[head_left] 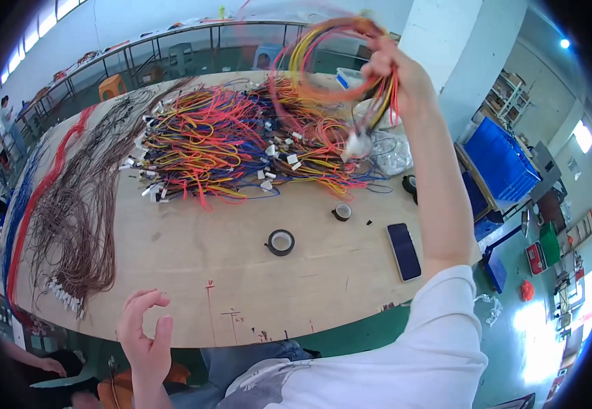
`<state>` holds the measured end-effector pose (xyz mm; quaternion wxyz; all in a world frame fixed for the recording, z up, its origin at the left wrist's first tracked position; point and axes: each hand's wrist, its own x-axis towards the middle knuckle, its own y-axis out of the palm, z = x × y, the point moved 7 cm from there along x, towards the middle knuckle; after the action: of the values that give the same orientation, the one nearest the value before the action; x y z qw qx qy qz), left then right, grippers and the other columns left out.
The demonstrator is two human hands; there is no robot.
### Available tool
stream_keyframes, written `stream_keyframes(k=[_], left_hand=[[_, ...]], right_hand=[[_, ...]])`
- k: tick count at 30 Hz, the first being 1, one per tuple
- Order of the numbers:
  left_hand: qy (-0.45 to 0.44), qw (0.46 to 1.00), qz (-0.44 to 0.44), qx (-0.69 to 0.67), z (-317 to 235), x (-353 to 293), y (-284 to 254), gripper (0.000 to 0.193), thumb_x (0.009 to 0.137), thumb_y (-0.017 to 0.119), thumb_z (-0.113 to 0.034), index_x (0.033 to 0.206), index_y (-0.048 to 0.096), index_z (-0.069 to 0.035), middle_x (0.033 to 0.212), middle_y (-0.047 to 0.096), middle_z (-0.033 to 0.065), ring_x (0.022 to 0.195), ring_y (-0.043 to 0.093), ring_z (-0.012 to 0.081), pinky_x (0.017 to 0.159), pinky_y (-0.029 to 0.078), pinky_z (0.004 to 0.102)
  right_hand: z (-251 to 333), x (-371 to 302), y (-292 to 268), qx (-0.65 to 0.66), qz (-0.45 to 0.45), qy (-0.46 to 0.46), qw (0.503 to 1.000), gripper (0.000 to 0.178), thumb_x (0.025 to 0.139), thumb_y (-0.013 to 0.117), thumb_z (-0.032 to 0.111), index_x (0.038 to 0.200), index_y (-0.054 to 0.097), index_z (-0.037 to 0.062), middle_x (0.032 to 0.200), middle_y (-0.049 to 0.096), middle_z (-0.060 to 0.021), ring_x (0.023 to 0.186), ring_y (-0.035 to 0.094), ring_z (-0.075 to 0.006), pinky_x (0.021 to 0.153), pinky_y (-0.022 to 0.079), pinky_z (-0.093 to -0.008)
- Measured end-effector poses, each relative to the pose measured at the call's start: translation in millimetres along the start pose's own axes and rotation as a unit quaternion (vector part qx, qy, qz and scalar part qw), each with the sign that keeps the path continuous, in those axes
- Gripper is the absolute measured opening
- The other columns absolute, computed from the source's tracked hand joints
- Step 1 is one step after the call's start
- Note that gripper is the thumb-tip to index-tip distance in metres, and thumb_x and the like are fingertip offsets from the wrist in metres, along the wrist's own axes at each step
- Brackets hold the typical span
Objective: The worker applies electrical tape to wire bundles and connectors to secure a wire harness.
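Observation:
My right hand (392,68) is raised high over the far side of the wooden table (241,273). It grips a bundle of red, yellow and orange wires (323,61) that loops up and hangs down to a white connector (357,144). My left hand (144,330) hovers at the near table edge, fingers apart, holding nothing. Under the raised hand lies a big pile of mixed coloured wire harnesses (228,140) with white connectors.
A heap of brown wires (81,218) and long red and blue wires (26,204) lie at the left. Two black tape rolls (281,242) (341,212) and a dark phone (403,251) sit near the middle. Blue crates (500,160) stand right of the table.

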<state>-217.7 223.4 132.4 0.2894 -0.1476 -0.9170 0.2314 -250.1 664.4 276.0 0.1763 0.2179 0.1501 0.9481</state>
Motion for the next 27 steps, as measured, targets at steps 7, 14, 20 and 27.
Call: stream_keyframes(k=[7, 14, 20, 27], left_hand=[[-0.051, 0.998, -0.015, 0.022, 29, -34, -9, 0.026, 0.071, 0.056, -0.003, 0.096, 0.052, 0.000, 0.082, 0.058, 0.0101, 0.088, 0.052, 0.0250, 0.081, 0.039, 0.0337], [-0.342, 0.922, -0.167, 0.066, 99, -181, -86, 0.023, 0.075, 0.055, -0.002, 0.098, 0.056, 0.003, 0.080, 0.060, 0.0093, 0.074, 0.057, 0.0166, 0.071, 0.045, 0.0268], [-0.276, 0.927, -0.143, 0.212, 179, -216, -98, 0.020, 0.075, 0.059, -0.013, 0.090, 0.054, -0.001, 0.087, 0.056, 0.0142, 0.086, 0.053, 0.0302, 0.075, 0.043, 0.0343], [-0.414, 0.723, -0.334, 0.440, 305, -345, -273, 0.035, 0.073, 0.058, -0.016, 0.103, 0.050, 0.000, 0.106, 0.049, 0.0170, 0.103, 0.044, 0.0333, 0.086, 0.037, 0.0396]], right_hand=[[-145, 10, -132, 0.161, -0.330, -0.033, 0.930, 0.030, 0.090, 0.044, 0.028, 0.109, 0.043, 0.0049, 0.105, 0.053, -0.0113, 0.097, 0.052, -0.0269, 0.079, 0.044, -0.0474], [-286, -122, -91, -0.020, -0.150, 0.301, 0.942, 0.007, 0.079, 0.057, 0.012, 0.080, 0.054, 0.0065, 0.070, 0.054, -0.0015, 0.062, 0.052, -0.0116, 0.056, 0.044, -0.0231], [-175, -237, 239, 0.246, 0.337, 0.249, 0.874, 0.032, 0.088, 0.036, 0.043, 0.089, 0.044, 0.0123, 0.070, 0.041, -0.0007, 0.061, 0.037, -0.0154, 0.060, 0.031, -0.0323], [-140, -312, 400, 0.369, 0.383, 0.288, 0.796, 0.022, 0.083, 0.050, 0.027, 0.084, 0.049, 0.0046, 0.077, 0.053, -0.0064, 0.054, 0.046, -0.0212, 0.050, 0.042, -0.0326]])
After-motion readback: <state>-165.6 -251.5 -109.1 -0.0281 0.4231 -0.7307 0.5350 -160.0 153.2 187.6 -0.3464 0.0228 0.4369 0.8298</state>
